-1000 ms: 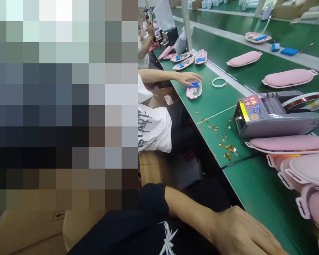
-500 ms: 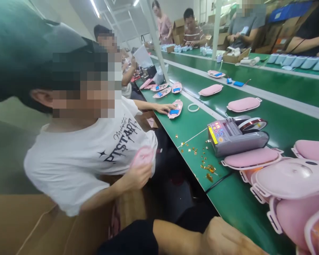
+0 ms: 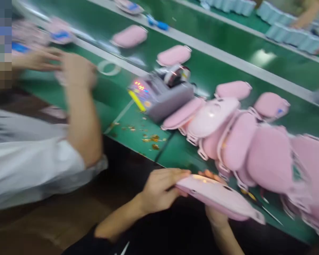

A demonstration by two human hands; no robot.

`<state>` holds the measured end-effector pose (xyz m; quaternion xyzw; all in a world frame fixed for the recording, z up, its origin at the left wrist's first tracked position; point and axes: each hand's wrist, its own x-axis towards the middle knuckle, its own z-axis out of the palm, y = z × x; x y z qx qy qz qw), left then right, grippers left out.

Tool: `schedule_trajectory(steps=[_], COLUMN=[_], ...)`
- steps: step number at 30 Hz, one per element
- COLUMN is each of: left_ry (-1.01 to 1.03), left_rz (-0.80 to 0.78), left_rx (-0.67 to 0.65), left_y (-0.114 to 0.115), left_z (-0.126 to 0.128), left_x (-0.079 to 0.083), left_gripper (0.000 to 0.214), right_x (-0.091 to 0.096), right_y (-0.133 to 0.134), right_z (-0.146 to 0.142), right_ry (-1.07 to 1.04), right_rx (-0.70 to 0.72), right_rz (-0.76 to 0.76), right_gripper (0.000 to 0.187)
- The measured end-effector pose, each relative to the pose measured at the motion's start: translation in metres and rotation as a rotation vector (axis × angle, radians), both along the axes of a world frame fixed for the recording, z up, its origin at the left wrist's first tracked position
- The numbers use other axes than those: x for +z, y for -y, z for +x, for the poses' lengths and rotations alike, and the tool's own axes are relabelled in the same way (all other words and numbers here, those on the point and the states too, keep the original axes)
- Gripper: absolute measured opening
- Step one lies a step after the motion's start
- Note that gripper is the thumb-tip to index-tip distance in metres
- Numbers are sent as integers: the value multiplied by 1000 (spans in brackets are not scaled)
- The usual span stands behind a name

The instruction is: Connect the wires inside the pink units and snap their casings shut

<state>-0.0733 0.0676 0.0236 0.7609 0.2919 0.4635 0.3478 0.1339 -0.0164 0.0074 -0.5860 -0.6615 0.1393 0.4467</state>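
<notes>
Both hands hold a pink oval plastic case (image 3: 218,198) with a strap loop at its right end, tilted above my lap near the bench edge. My left hand (image 3: 161,191) pinches its left end, thumb below and fingers on top. My right hand (image 3: 216,214) supports it from beneath and behind, with fingertips showing over the far edge; the case hides most of the palm. An orange glow shows on the upper face. Close by on the bench lies a screwdriver (image 3: 255,200), apart from my hands.
Overlapping pink cases (image 3: 268,152) fill the bench's right side. A grey tape dispenser (image 3: 170,101) with lit digits stands left of them, near amber tape scraps (image 3: 152,138). At left, a co-worker's arm (image 3: 81,106) reaches over the bench by a white ring (image 3: 109,67).
The view has swung right and down. Both my hands and the held case now show, where only one hand showed before. The co-worker's nearer hand has moved from their lap onto the bench.
</notes>
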Motion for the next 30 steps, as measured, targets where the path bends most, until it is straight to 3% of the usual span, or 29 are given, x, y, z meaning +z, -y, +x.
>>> schedule_trajectory(steps=[1,3,5,6,10,12,15,20,22,24,26,27,30], left_ry=[-59,-187,-293,-330,-415,-393,-296,-152,-45,144,345,332,234], left_rz=[33,91,160,190,192,129,41,-282,-480,-729,-985,-1007,-954], left_rx=[1,3,-9,-18,-30,-33,-23,8,-27,-161,-408,-497,-528], left_y=[-3,-9,-12,-12,-14,-16,-17,2,16,36,61,72,90], left_z=[-7,-18,-24,-25,-19,-14,-9,-5,-2,4,13,19,38], left_x=[0,-2,-3,-2,-3,-6,-10,-14,-21,-31,-42,-48,-68], left_gripper=[32,28,27,27,24,24,25,24,27,31,34,46,79], right_x=[-5,-11,-10,-8,1,2,-2,-17,-22,-23,-19,-17,-22], right_y=[8,18,20,18,1,-5,-5,17,26,32,36,38,38], right_z=[7,19,26,29,30,30,30,23,17,10,7,8,23], right_ry=[11,41,118,152,67,-25,7,269,255,156,33,-12,31], right_rx=[-95,-264,-281,-234,14,18,-40,-127,-183,-207,-154,-95,151], right_rz=[32,235,380,369,67,63,135,185,157,171,184,177,69], right_gripper=[56,65,71,72,52,40,43,73,87,92,85,78,66])
